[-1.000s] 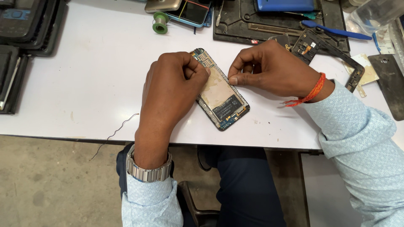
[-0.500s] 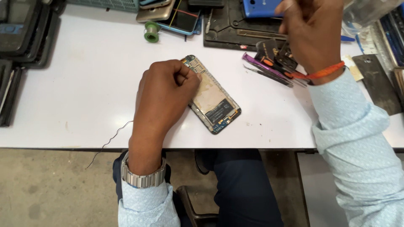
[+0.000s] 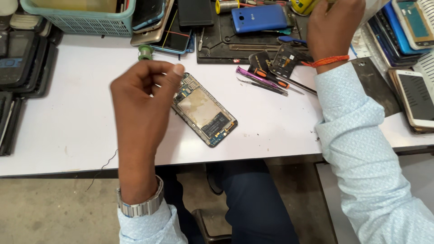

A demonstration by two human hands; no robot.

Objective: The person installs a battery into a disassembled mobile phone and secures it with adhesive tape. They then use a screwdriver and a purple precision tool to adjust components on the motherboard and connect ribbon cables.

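An opened phone (image 3: 203, 110) with its back cover off lies diagonally on the white table (image 3: 68, 126), showing its circuit board and metal shield. My left hand (image 3: 140, 95) hovers over the phone's upper left end, fingers curled and thumb pressed to the forefinger; nothing shows between them. My right hand (image 3: 334, 27) reaches to the far back of the table beside a yellow round object (image 3: 302, 5). Its fingers run off the top edge, so any grip is hidden.
Screwdrivers and tweezers (image 3: 262, 79) lie right of the phone. Behind them, a black work mat (image 3: 226, 45) carries a blue phone (image 3: 260, 18). A teal basket (image 3: 77, 20) stands back left, dark phones (image 3: 22, 58) are stacked at the left, more phones (image 3: 416, 90) at the right.
My left hand has lifted off the opened phone and curled above it. My right hand left the phone and moved to the back right of the table.
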